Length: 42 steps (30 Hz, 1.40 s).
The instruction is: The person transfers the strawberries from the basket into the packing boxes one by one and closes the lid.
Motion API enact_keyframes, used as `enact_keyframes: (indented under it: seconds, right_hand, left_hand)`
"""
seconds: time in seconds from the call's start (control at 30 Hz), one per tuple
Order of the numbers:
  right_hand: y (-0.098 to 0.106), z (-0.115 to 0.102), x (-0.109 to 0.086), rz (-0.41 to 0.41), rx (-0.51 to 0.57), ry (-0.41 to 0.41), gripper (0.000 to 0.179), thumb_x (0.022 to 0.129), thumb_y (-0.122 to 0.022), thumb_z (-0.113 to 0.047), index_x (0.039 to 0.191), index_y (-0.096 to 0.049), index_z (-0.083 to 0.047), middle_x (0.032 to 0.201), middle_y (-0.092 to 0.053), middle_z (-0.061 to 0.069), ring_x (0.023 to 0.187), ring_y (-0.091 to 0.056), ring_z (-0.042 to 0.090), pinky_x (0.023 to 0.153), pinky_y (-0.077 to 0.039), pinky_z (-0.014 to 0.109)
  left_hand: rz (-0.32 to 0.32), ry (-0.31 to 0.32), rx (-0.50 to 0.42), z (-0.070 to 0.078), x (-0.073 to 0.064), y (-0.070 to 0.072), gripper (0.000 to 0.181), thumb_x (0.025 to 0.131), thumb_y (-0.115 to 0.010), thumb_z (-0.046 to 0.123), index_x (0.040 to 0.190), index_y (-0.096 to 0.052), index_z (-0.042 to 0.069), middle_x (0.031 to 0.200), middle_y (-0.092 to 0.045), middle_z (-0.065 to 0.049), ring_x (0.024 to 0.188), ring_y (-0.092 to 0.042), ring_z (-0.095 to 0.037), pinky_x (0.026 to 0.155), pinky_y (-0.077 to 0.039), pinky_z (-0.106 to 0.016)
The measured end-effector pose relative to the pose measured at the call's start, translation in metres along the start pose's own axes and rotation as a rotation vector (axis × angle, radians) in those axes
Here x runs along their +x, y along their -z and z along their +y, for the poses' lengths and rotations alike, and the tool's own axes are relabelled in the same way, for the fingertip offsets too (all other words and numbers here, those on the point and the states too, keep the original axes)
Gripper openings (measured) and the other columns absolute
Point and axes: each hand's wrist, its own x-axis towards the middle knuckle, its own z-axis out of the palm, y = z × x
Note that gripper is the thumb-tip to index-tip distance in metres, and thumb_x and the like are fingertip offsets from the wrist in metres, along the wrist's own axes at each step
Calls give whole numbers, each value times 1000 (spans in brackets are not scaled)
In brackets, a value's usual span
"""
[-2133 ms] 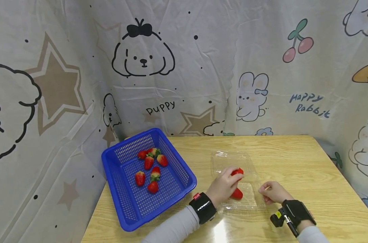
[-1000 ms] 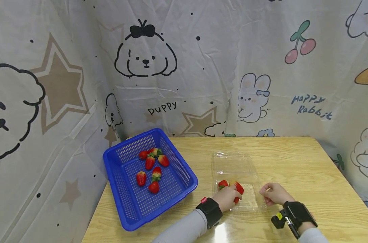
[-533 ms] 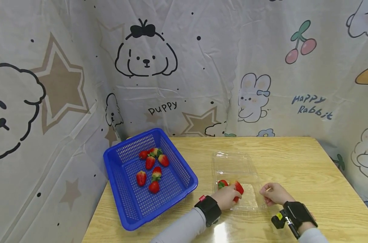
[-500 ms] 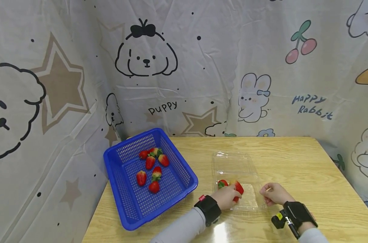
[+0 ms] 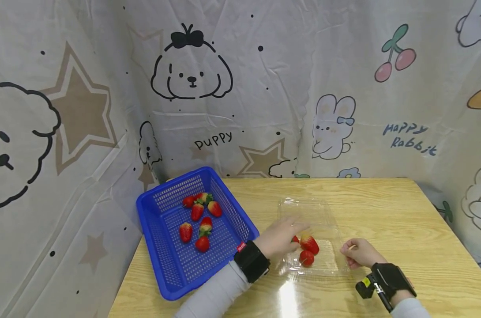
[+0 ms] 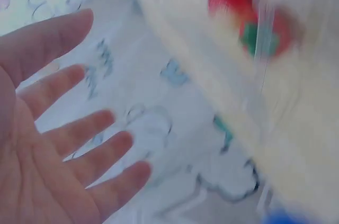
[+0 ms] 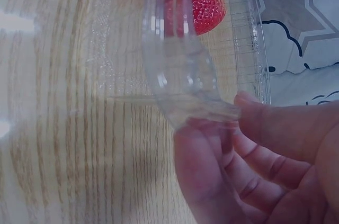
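Observation:
In the head view a clear plastic clamshell box lies with its lid laid back on the table. Inside its near half sit a large strawberry, a smaller strawberry and one partly hidden by the left hand. My left hand is above the box's left side, holding nothing; the left wrist view shows its fingers spread and straight. At the box's right edge my right hand pinches the rim between thumb and forefinger, as the right wrist view shows around the plastic edge.
A blue plastic basket with several strawberries stands at the left of the wooden table. A printed cloth hangs behind the table and along its sides.
My left hand set a strawberry into the box beside the others, let go, and moved up and left away from it. The right hand has stayed at the box's edge.

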Motion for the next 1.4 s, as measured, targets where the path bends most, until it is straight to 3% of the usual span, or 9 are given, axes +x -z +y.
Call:
enact_keyframes:
  seconds: [0.1, 0.23, 0.4, 0.5, 0.63, 0.8, 1.0, 1.2, 1.4]
  right_hand:
    - [-1, -2, -1, 15, 1, -9, 22, 89, -57, -11, 92, -49, 9, 62, -55, 5, 54, -54, 14, 51, -51, 30]
    - [-5, -4, -2, 46, -12, -22, 15, 89, -53, -5, 93, -50, 10, 61, -54, 6, 53, -54, 14, 51, -52, 32]
    - [-5, -4, -2, 58, -26, -35, 14, 90, -53, -4, 93, -50, 10, 61, -54, 6, 53, -54, 14, 52, -52, 32]
    - [-5, -4, -3, 58, -22, -44, 14, 90, -53, -4, 93, -50, 9, 61, -55, 6, 53, -54, 14, 52, -52, 32]
    - [-4, -4, -3, 55, -24, -47, 12, 90, -52, -3, 93, -51, 9, 61, -54, 6, 53, -54, 14, 52, -52, 32]
    - [-5, -4, -4, 64, -24, -43, 15, 90, -53, -5, 93, -50, 10, 61, -52, 5, 54, -54, 14, 53, -52, 33]
    - [-5, -6, -5, 62, -23, -36, 16, 90, -53, -5, 94, -49, 10, 61, -52, 5, 55, -54, 15, 53, -52, 33]
    - [-4, -7, -6, 60, -24, -30, 17, 90, -53, -5, 94, -49, 10, 61, -51, 5, 55, -54, 15, 53, -52, 34]
    - [-5, -6, -6, 71, -39, -34, 17, 90, -54, -6, 94, -49, 10, 61, -51, 4, 54, -53, 14, 53, -52, 33]
  left_hand:
    - [106, 24, 49, -14, -10, 15, 66, 84, -65, 25, 142, -34, 23, 148, -24, -13, 133, -26, -32, 105, -27, -46]
    - [229, 91, 99, -41, -30, 30, 72, 81, -67, 24, 143, -30, 22, 146, -23, -17, 132, -26, -37, 104, -27, -52]
    - [277, 213, 97, -84, -58, 33, 68, 79, -70, 19, 139, -38, 18, 144, -26, -18, 130, -26, -42, 102, -25, -58]
    - [238, 299, 85, -108, -75, 28, 68, 78, -72, 19, 138, -41, 16, 145, -24, -20, 131, -23, -44, 102, -22, -61]
    - [125, 460, 17, -133, -95, 18, 69, 77, -72, 20, 138, -40, 13, 145, -23, -23, 131, -19, -46, 100, -19, -64]
    - [28, 630, -59, -150, -113, 7, 67, 75, -73, 17, 134, -44, 8, 138, -31, -27, 124, -28, -51, 89, -32, -67]
    - [47, 680, -105, -160, -124, -5, 56, 67, -76, 8, 118, -53, 0, 113, -43, -29, 96, -47, -52, 74, -45, -57]
    - [-2, 721, -201, -163, -125, -13, 54, 64, -75, 2, 114, -55, -1, 112, -45, -29, 95, -52, -46, 74, -48, -50]
    - [1, 674, -207, -162, -123, -15, 48, 62, -74, -3, 107, -58, 0, 101, -54, -22, 91, -55, -33, 75, -48, -43]
